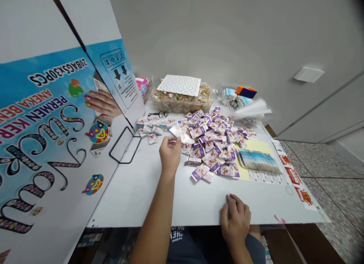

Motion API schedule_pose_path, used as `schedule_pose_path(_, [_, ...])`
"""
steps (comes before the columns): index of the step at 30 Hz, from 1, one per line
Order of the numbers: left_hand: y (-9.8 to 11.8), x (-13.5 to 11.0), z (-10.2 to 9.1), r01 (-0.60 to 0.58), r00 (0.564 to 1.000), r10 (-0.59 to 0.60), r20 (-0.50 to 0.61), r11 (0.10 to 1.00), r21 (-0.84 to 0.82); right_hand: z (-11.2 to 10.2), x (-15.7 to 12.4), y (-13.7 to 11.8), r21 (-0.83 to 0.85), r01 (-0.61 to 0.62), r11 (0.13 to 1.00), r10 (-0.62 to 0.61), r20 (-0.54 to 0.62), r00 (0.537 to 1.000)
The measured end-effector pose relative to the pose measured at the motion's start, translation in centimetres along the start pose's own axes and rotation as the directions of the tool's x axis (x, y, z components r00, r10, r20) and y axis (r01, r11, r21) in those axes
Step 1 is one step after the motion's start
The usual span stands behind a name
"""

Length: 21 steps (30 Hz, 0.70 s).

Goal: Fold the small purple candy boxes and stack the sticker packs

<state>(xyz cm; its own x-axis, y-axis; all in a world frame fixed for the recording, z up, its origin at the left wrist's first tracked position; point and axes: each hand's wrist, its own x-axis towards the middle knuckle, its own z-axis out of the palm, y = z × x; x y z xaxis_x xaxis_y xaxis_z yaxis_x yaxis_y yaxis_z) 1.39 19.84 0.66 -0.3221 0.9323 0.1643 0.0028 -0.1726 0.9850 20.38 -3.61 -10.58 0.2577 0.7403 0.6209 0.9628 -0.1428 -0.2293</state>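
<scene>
My left hand (170,152) is raised over the table with its fingers closed in a pinch. From its fingertips sticks out a small shiny packet (179,132), pale and washed out by glare. Right behind it lies a loose pile of small purple-and-white boxes (212,135), several tipped on their sides. Near the front edge my right hand (236,214) rests on the table, fingers curled together. Something dark may show between its thumb and forefinger; I cannot make out what. Left of the pile sit small light-coloured boxes (156,124) in rows.
A tall printed carton (57,142) stands at the left, by a black wire frame (125,161) and glasses (159,114). At the back are a clear tub (182,105) under a white sheet (180,85) and an orange-and-blue tape dispenser (246,91). Right lies a stack of blue-topped cards (258,160).
</scene>
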Motion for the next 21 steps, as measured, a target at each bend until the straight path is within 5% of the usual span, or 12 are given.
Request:
schedule_pose_path(3, [1.3,3.0,1.7,-0.008,1.000,0.009,0.026,1.000,-0.022,-0.2,0.0,0.0,0.025,0.013,1.000,-0.014,0.036,0.999])
schedule_pose_path(5, [1.4,2.7,1.4,-0.045,0.997,0.047,0.059,0.998,-0.035,-0.4,0.0,-0.1,0.043,0.020,0.999,-0.022,0.048,0.999])
schedule_pose_path(8, [0.2,0.0,-0.5,-0.107,0.983,0.097,0.157,0.993,0.054,-0.2,-0.2,0.3,0.067,0.039,0.997,-0.042,0.038,0.998])
schedule_pose_path(12, [-2.5,-4.5,-3.3,-0.131,0.987,0.109,0.120,0.971,0.201,0.4,-0.6,1.6,0.097,0.084,0.992,-0.086,0.015,0.996])
schedule_pose_path(15, [-3.8,-7.1,-5.0,-0.217,0.954,0.153,0.259,0.946,0.239,0.4,-0.6,2.3,0.163,0.098,0.982,-0.106,0.046,0.993])
schedule_pose_path(18, [-4.6,-8.9,-7.0,-0.307,0.910,0.180,0.374,0.897,0.317,0.0,-0.3,1.8,0.213,0.041,0.976,-0.055,0.063,0.996])
schedule_pose_path(21, [-5.4,-9.5,-8.2,-0.286,0.913,0.127,0.388,0.877,0.385,0.0,0.0,0.7,0.183,-0.004,0.983,0.003,0.004,1.000])
